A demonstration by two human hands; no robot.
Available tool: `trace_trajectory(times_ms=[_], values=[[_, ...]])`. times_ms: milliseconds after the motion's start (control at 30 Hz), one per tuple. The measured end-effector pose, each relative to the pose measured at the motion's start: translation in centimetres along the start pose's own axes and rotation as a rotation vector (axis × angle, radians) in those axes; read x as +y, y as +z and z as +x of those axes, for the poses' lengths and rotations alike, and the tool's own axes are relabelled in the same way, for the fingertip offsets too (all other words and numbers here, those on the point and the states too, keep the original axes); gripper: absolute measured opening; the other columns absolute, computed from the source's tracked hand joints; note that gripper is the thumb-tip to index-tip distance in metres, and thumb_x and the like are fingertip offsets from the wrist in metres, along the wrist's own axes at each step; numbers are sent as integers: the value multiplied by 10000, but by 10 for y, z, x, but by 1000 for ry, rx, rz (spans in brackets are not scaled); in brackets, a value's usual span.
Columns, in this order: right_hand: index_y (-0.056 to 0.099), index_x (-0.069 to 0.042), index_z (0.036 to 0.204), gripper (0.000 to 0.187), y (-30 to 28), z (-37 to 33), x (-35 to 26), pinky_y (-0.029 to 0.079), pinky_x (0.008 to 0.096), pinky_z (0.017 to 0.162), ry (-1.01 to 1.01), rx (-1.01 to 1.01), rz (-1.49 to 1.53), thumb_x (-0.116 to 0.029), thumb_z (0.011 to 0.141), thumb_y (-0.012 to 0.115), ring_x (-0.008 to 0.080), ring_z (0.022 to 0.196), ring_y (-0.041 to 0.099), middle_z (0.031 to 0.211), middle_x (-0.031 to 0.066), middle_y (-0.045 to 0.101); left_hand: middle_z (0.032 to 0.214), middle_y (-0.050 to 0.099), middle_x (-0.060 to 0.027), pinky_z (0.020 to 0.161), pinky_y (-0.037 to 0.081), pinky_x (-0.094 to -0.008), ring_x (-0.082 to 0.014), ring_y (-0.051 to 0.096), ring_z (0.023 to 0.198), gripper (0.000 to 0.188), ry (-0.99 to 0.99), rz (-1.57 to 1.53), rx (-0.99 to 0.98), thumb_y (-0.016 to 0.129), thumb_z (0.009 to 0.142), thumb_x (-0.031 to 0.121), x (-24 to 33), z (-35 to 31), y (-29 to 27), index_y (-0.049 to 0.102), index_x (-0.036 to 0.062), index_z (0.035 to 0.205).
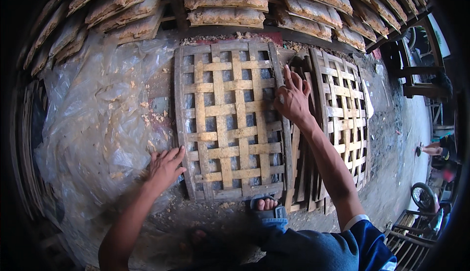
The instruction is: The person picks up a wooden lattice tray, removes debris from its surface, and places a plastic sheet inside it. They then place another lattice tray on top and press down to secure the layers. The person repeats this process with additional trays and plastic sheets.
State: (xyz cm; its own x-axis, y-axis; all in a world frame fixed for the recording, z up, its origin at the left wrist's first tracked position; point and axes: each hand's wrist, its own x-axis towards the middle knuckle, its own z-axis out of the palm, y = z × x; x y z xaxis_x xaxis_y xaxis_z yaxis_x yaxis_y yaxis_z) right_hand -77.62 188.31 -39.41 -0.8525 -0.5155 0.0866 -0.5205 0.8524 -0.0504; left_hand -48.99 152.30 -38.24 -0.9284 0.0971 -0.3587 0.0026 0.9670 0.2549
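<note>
A woven bamboo rack (226, 109) with a grey wooden frame lies flat in front of me, over dark plastic that shows through its gaps. My left hand (166, 167) rests at the rack's lower left edge on the clear plastic sheet (110, 119), fingers stretched out and holding nothing. My right hand (293, 96) is over the rack's right side rail, index finger pointing away from me and the others partly bent. Nothing shows in its grasp; whether it presses on the rail I cannot tell.
A second stack of woven racks (345, 114) stands just right. Trays of pale crumbly slabs (226, 15) fill tiers at the back. My sandalled foot (267, 205) is by the rack's near edge. Far right are a person's legs (433, 149) and a motorcycle (426, 197).
</note>
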Motion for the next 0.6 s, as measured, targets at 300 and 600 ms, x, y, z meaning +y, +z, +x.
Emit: trace_trajectory(times_ms=[300,600], values=[[744,-165,1117,344,1,45,16,218,599,1153,-16,0,-33,-277,793,772,402,1475,314,1700,208,192,1396,581,-96,1036,354,-458,-297,564,1204,720,42,11,55,765,892,288,-4,-2,4,486,70,1518],[491,-158,1478,788,-5,59,2,223,593,1154,-9,131,27,-328,773,799,419,1481,292,1697,242,157,1380,580,-60,1040,341,-486,-265,567,1175,711,12,-15,50,764,895,327,-9,-4,11,496,110,1518]])
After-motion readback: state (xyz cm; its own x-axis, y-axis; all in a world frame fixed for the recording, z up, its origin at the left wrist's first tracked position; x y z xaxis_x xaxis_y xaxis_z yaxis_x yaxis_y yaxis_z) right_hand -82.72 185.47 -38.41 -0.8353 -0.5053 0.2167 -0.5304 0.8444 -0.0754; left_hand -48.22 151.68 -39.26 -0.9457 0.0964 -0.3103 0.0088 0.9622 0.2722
